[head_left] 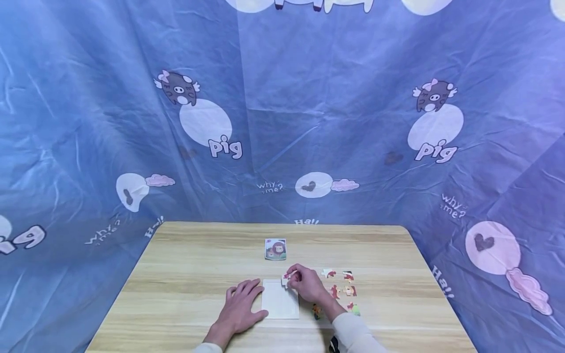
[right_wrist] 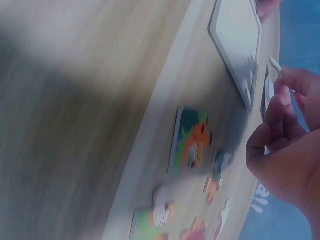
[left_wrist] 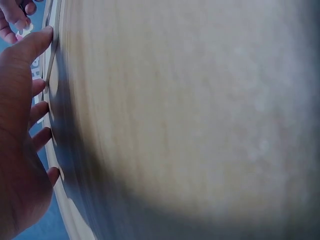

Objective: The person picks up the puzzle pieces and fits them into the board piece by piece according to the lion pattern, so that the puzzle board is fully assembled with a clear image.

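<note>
A white, shallow-rimmed puzzle tray [head_left: 280, 303] lies on the table in front of the person. The left hand [head_left: 242, 305] rests on the table with fingers spread, its thumb and fingertips at the tray's left edge. Between thumb and fingers, the right hand [head_left: 306, 284] pinches a jigsaw piece [head_left: 285, 279] above the tray's upper right corner. In the right wrist view that piece [right_wrist: 275, 65] shows edge-on, off the tray. Several loose jigsaw pieces [head_left: 350, 291] lie to the right, some partly hidden by the right forearm.
A small picture card [head_left: 275, 249] with a lion on it lies beyond the tray. The wooden table [head_left: 185, 274] meets a blue printed cloth [head_left: 282, 122] at the back and sides. A colourful corner piece [right_wrist: 190, 140] lies nearest the tray in the right wrist view.
</note>
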{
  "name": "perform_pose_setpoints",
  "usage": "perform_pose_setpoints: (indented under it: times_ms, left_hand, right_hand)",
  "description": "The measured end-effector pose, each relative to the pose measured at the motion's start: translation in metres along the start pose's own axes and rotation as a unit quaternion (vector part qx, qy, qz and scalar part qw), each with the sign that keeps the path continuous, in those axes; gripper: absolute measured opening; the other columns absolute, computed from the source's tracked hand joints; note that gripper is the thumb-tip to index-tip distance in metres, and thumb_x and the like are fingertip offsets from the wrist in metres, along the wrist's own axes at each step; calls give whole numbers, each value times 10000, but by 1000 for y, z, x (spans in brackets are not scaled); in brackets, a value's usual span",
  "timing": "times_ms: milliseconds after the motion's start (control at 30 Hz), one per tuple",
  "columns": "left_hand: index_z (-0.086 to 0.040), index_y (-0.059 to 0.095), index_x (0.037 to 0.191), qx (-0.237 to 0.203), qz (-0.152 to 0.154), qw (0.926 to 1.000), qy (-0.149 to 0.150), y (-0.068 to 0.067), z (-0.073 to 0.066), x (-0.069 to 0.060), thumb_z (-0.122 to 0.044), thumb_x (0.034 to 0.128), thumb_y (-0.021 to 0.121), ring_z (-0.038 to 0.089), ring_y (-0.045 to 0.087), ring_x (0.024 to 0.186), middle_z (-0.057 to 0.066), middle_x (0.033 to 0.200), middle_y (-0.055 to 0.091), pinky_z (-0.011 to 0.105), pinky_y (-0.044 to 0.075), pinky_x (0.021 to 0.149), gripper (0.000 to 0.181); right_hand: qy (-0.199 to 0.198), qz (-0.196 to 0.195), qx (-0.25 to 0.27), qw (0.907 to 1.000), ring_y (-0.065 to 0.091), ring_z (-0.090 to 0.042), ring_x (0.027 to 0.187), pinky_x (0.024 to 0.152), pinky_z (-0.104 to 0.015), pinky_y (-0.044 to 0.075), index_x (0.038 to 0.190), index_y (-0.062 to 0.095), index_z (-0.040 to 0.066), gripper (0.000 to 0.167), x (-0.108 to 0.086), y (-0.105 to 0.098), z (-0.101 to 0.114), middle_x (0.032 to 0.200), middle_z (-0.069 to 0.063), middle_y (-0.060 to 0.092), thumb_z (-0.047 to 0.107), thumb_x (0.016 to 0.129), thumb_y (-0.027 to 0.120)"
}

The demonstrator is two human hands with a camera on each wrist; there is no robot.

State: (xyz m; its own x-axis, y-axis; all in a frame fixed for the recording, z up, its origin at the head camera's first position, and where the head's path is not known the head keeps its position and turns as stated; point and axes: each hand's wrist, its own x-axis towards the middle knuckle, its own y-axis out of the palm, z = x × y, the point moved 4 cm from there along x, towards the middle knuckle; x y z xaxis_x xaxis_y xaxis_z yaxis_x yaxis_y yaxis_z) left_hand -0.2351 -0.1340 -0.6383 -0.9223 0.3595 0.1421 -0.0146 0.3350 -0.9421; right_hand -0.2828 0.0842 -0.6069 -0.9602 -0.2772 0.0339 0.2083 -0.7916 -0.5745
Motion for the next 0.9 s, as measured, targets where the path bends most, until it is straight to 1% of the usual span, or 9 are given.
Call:
perform_pose_setpoints:
  times_ms: [67,233,333,533,767,900]
  left_hand:
    - [-269,602,1272,19,-15,10000,-23,1,-1,-1,-643,768,625,239,437,1311,-42,1449,491,521,350,943,628]
    - [-263,591,1280,-4,61,9999,-101,2,-3,-2,-662,762,617,250,433,1315,-38,1457,481,536,344,951,654]
    - [-261,591,1277,-23,61,9999,-119,3,-6,-3,-671,745,625,254,436,1313,-36,1456,483,538,344,948,672]
    - [-266,593,1275,1,27,9999,-152,6,-9,-5,-678,731,630,257,436,1314,-36,1454,484,547,347,949,684]
    - [-286,590,1279,-18,-60,9997,-228,12,-10,-7,-674,724,642,251,425,1325,-43,1463,475,564,340,971,678]
    - [-282,590,1282,-43,-68,9997,-240,15,-12,-8,-677,728,639,257,423,1329,-37,1467,474,570,339,972,683]
  right_hand:
    - [4,29,-15,10000,543,-10,634,573,-172,460,1015,650,80,215,0,4,-1,767,6,664,7,814,667]
    - [87,144,-35,9999,545,-7,625,575,-172,468,1018,654,108,224,1,15,-3,754,51,654,20,813,663]
    - [22,186,-56,9998,543,-8,617,586,-176,470,1017,656,103,228,0,21,-2,741,54,653,14,808,664]
    - [-135,195,-249,9994,528,9,600,591,-176,458,993,660,103,221,-1,29,3,718,57,647,10,793,670]
    - [88,245,-540,9982,528,-5,607,611,-174,456,999,667,127,226,-2,35,2,712,92,627,44,791,689]
    - [32,138,-702,9974,521,-5,592,603,-179,453,994,680,114,219,-3,37,1,694,90,627,56,784,701]
